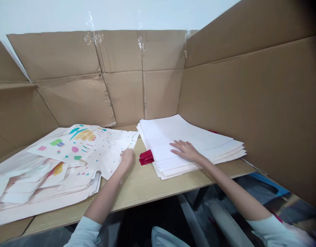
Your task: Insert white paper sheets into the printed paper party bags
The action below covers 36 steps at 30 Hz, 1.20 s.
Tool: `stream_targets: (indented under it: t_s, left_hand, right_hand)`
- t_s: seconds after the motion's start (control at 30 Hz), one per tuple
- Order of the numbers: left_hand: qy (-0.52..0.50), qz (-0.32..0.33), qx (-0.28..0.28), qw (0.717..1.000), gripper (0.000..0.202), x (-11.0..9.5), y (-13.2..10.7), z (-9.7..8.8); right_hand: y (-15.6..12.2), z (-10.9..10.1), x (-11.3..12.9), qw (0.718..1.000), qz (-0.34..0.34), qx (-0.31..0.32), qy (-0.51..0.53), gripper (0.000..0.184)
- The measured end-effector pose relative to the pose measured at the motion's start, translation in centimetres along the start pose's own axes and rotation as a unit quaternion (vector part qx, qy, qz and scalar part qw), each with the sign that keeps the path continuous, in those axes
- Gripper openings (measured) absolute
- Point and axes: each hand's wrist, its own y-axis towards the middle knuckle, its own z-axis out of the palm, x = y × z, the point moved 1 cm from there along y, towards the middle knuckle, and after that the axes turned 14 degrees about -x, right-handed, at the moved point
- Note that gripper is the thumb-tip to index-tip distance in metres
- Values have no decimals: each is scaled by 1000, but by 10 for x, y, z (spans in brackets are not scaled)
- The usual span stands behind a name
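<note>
My left hand (127, 159) pinches the near edge of a large paper sheet (106, 151) printed with coloured shapes and confetti dots. That sheet lies on top of a loose, untidy pile of printed sheets (52, 192) at the left. My right hand (186, 151) rests flat with its fingers spread on a neat stack of blank white paper (178, 133). Between my hands, beside the stack's left side, lie several small red bars (146, 157), their material hard to tell.
A light wooden table (137, 192) carries everything, its front edge close to me. Flattened, taped cardboard panels (122, 75) wall off the back and sides. A bit of red (213, 131) shows behind the white stack. Below the table's right edge are a grey chair part (227, 223) and something blue (269, 183).
</note>
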Motion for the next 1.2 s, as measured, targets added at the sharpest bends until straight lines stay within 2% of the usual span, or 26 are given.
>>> stream_targets:
  t_s: [0.1, 0.2, 0.27, 0.37, 0.57, 0.73, 0.83, 0.93, 1.1, 1.2]
  left_hand:
    - [9, 10, -37, 999, 32, 8, 1, 2]
    - [25, 23, -87, 996, 33, 12, 4, 2]
    - [18, 26, -117, 993, 31, 14, 6, 0]
    - [-32, 14, -133, 990, 32, 16, 8, -7]
    - [-34, 27, -207, 977, 32, 27, 8, -37]
    - [-117, -27, -230, 966, 23, 40, 11, -57]
    - [-177, -70, -223, 956, 16, 48, 15, -58]
    - [-198, -98, -236, 946, 23, 54, 19, -54]
    - [-236, -92, -236, 938, 20, 61, 22, -49]
    - [-231, -76, -217, 946, 23, 64, 21, -50]
  right_hand:
    - [-10, 13, 9, 993, -13, -101, -59, 49]
    - [-13, 20, 13, 986, -21, -142, -80, 45]
    - [-14, 20, 12, 984, -25, -152, -85, 45]
    - [-14, 20, 11, 983, -26, -157, -88, 44]
    - [-15, 20, 13, 981, -25, -169, -95, 42]
    - [-13, 22, 12, 978, -26, -185, -93, 40]
    - [-14, 15, 14, 981, -32, -173, -86, 41]
    - [-21, 1, 15, 986, -61, -129, -82, 47]
    - [-44, -19, 7, 986, -148, -44, -70, 65]
    - [-57, -27, -1, 984, -172, -22, -44, 50]
